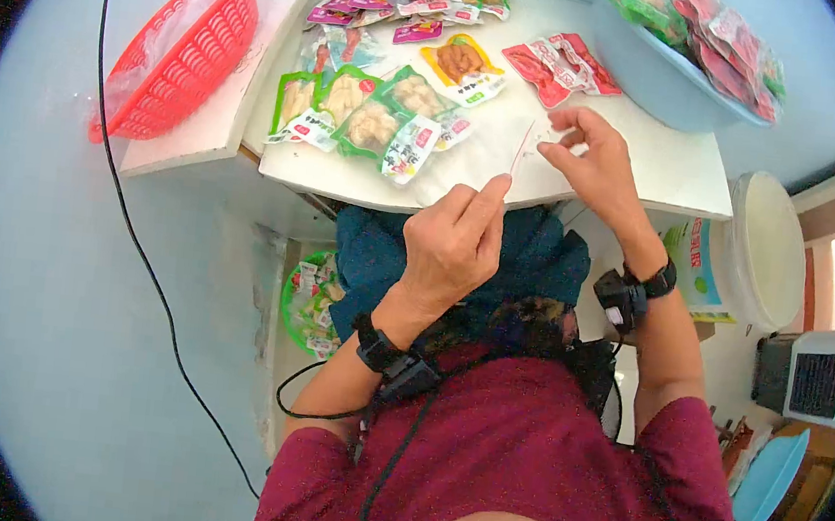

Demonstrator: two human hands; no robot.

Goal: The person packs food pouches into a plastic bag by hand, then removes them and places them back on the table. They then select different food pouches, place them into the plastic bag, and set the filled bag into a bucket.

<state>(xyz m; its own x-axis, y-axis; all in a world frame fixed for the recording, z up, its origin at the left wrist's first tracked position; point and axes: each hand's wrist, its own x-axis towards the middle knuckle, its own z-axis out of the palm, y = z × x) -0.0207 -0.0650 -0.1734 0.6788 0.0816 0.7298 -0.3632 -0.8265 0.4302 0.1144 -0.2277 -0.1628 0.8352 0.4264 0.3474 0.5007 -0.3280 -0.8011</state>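
Note:
My left hand (455, 239) is at the table's front edge, fingers curled and the index finger stretched forward. It seems to pinch the near edge of a pale, see-through plastic bag (488, 152) with a thin red line on it. My right hand (598, 162) hovers over the bag's right side, thumb and fingers bent with their tips apart; I see nothing between them. Left of the bag lie green-edged snack packs (370, 125) with pale contents. Behind it are a yellow snack pack (462, 64) and red snack packs (562, 68).
Small purple and mixed packs (412, 4) lie at the back of the white table (686, 181). A blue basin (646, 82) of packs stands back right, a red basket (186, 57) left. Below are a green basket (295, 334) and a white bucket (765, 254). A black cable (150, 275) hangs left.

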